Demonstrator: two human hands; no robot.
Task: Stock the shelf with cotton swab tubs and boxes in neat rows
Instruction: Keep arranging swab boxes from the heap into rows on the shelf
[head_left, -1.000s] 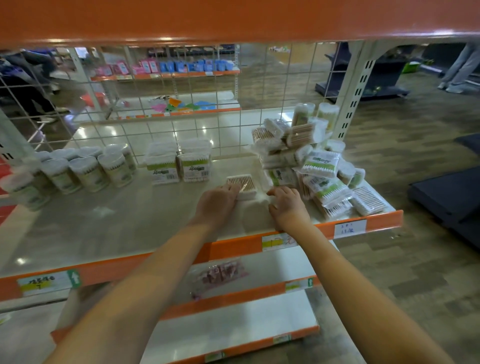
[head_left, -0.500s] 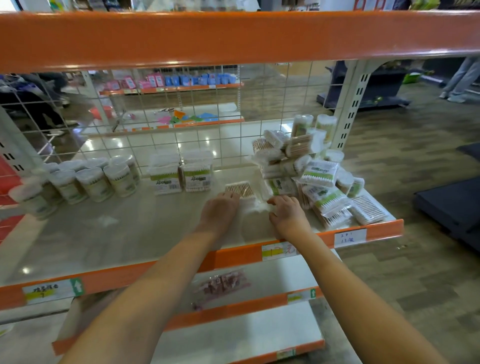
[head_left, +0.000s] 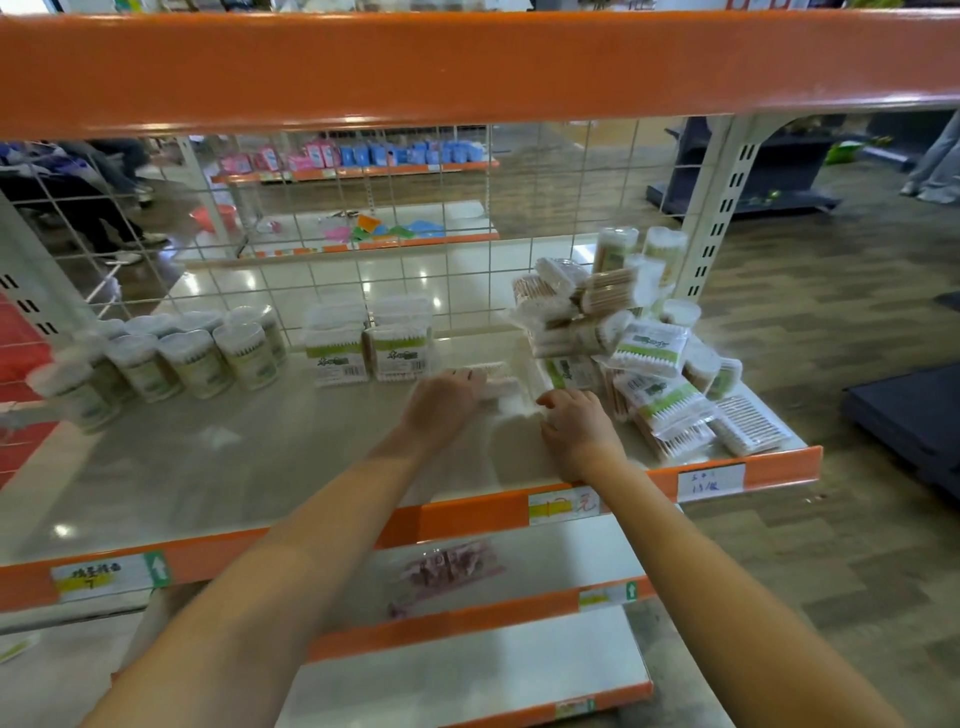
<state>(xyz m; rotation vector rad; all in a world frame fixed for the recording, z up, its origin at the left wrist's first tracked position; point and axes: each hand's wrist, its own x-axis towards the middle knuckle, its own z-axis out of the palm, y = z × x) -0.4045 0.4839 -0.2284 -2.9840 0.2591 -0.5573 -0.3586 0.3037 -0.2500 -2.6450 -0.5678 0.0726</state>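
Note:
A flat clear pack of cotton swabs (head_left: 496, 383) lies on the grey shelf (head_left: 208, 467), just right of two rows of rectangular swab boxes (head_left: 366, 345). My left hand (head_left: 444, 402) covers the pack's left end with its fingers curled over it. At the pack's right edge, my right hand (head_left: 576, 431) holds on with curled fingers. Round swab tubs (head_left: 197, 358) stand in rows at the left. A loose pile of swab packs and tubs (head_left: 628, 343) fills the right end.
A wire mesh back (head_left: 363, 270) closes the shelf behind the goods. The orange upper shelf edge (head_left: 467, 67) hangs low overhead. Below, a lower shelf (head_left: 467, 670) carries a pink packet (head_left: 447, 571). People stand beyond the mesh at far left.
Both hands have slid the flat pack a little farther back, toward the rectangular boxes. The view has tilted up slightly.

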